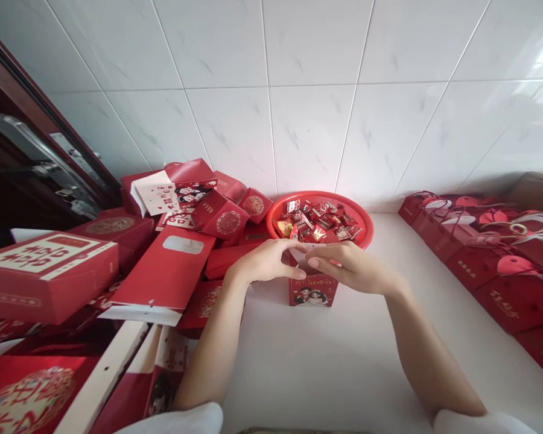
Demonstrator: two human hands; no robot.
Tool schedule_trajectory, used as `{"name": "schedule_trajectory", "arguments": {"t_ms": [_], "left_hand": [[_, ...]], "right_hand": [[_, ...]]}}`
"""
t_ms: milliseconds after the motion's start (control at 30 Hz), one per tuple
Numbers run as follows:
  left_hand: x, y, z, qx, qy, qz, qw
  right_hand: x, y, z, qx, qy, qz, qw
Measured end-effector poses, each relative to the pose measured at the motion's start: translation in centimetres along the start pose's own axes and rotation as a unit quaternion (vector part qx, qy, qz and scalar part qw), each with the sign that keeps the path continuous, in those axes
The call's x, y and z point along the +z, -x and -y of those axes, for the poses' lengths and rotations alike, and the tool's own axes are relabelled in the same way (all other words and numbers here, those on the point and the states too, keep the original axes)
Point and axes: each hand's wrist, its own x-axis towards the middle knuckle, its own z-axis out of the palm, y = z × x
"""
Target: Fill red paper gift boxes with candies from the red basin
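Note:
A small red candy box (pixel 314 292) with a cartoon couple on its front stands upright on the white table. Its top is open and the pale inside shows in part. My left hand (pixel 266 260) is at the box's left upper edge, thumb in front and fingers behind the rim. Over the right side of the opening, my right hand (pixel 355 265) bends its fingers and thumb onto the top edge, and the palm hides part of the flaps. Just behind the box sits a red plastic basket (pixel 366 232) holding many wrapped candies (pixel 319 220).
Red gift boxes (pixel 49 277) and flattened cartons (pixel 165 265) are heaped on the left. Red gift bags (pixel 493 271) with cord handles line the right side. A tiled wall (pixel 317 132) rises behind, and a dark door with a metal handle (pixel 40 157) stands at far left.

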Motion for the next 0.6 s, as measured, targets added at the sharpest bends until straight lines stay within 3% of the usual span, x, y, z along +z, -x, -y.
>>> {"name": "schedule_trajectory", "arguments": {"t_ms": [233,333,500,600], "left_hand": [[0.0,0.0,0.2,0.044,-0.045,0.002,0.998],[0.3,-0.3,0.2,0.075,-0.038,-0.032,0.996],[0.4,-0.1,-0.5,0.14,0.056,-0.205,0.967],[0.3,0.2,-0.9,0.149,0.105,-0.316,0.931]], "right_hand": [[-1.6,1.3,-1.2,0.054,0.021,-0.15,0.987],[-1.9,1.4,-1.4,0.058,0.027,-0.214,0.975],[-2.0,1.2,-1.7,0.05,-0.047,-0.287,0.955],[-1.7,0.8,-2.0,0.044,-0.15,-0.248,0.956]]}}
